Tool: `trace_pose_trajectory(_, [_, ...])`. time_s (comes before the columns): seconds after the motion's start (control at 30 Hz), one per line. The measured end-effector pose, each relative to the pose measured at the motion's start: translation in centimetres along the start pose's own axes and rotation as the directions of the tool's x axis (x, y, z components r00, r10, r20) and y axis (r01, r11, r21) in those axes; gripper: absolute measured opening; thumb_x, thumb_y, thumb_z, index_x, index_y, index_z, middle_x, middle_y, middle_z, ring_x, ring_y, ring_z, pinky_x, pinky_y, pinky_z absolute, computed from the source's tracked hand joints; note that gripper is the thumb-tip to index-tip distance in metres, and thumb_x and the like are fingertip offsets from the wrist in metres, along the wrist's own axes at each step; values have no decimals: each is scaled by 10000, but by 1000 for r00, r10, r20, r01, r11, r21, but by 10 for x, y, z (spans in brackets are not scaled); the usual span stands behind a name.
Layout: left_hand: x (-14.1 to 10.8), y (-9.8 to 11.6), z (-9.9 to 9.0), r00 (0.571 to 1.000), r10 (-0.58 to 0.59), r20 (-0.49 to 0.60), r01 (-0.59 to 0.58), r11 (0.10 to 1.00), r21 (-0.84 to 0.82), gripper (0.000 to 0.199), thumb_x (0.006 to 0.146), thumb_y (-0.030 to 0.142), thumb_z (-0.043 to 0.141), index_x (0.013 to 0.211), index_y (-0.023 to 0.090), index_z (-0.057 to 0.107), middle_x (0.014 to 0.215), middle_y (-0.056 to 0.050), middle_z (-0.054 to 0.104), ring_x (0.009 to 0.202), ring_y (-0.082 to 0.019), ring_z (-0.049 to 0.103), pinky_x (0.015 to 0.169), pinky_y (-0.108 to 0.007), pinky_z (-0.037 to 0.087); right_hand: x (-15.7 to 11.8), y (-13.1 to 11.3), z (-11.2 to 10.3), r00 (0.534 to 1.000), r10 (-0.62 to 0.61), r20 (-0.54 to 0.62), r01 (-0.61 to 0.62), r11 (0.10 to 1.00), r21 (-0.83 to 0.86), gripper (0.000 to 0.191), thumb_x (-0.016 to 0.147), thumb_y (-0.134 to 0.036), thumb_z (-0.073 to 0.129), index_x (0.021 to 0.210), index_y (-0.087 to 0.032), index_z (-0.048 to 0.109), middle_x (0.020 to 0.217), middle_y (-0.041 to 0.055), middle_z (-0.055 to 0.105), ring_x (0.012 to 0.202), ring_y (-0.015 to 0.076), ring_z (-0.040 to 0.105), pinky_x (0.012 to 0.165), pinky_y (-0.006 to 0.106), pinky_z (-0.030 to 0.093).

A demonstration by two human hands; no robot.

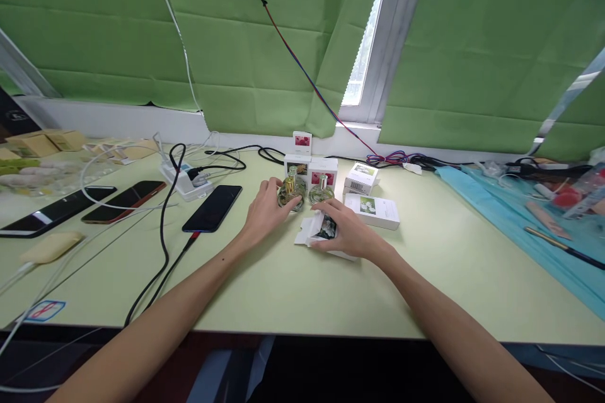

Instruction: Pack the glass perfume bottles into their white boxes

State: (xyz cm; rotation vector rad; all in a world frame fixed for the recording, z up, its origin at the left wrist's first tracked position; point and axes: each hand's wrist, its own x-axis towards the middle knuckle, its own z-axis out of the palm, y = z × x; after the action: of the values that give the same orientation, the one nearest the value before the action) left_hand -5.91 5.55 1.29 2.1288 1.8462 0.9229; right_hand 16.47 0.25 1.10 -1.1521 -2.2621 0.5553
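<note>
My left hand [265,209] has its thumb and fingers closed around a small glass perfume bottle [290,196] with a gold neck, low over the table. Just to the right stands another glass perfume bottle [322,189] with a silvery neck. Under my right hand [352,230] lies a white carton [325,227] with a dark flower picture, gripped between thumb and fingers. Its end flap is folded out toward the left. Behind the bottles stand a white box [322,167] with a pink picture and a taller white box [302,140]. My right hand covers part of the carton.
White flower boxes [372,210] lie to the right, one more box [362,177] behind them. Left are a charging phone [212,208], a power strip [185,182] and loose cables. A blue sheet [510,220] with plastic items covers the right side. Green curtains [255,56] hang behind.
</note>
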Motion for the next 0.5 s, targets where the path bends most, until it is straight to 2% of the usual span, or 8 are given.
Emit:
trace_pose_trajectory(0.1, [-2, 1, 0, 999, 17, 29, -17, 1000, -13, 430, 899, 521, 628, 1159, 195, 524, 1227, -127, 571, 881, -236, 633, 764, -340, 450, 0, 0, 1, 1000, -6, -1, 6, 1000, 12, 668, 795, -412, 796, 1384, -244, 531, 1329, 122, 546, 1144, 273, 605, 1010, 472, 510])
trace_pose_trajectory(0.33, [-2, -1, 3, 998, 52, 18, -51, 998, -44, 396, 885, 478, 646, 1153, 204, 545, 1180, -116, 569, 880, -239, 632, 772, -359, 486, -1, 1, 4, 1000, -5, 22, 5, 1000, 3, 657, 793, -416, 794, 1379, -275, 532, 1362, 118, 532, 1188, 281, 598, 1027, 480, 505])
trace_pose_trajectory(0.5, [-4, -1, 9, 995, 98, 31, -95, 991, -90, 383, 867, 454, 652, 1140, 206, 549, 1154, -106, 580, 800, -219, 626, 766, -385, 520, -1, -1, 5, 999, -3, 36, 3, 1000, 4, 664, 791, -441, 791, 1380, -274, 534, 1370, 110, 531, 1193, 279, 595, 1027, 469, 510])
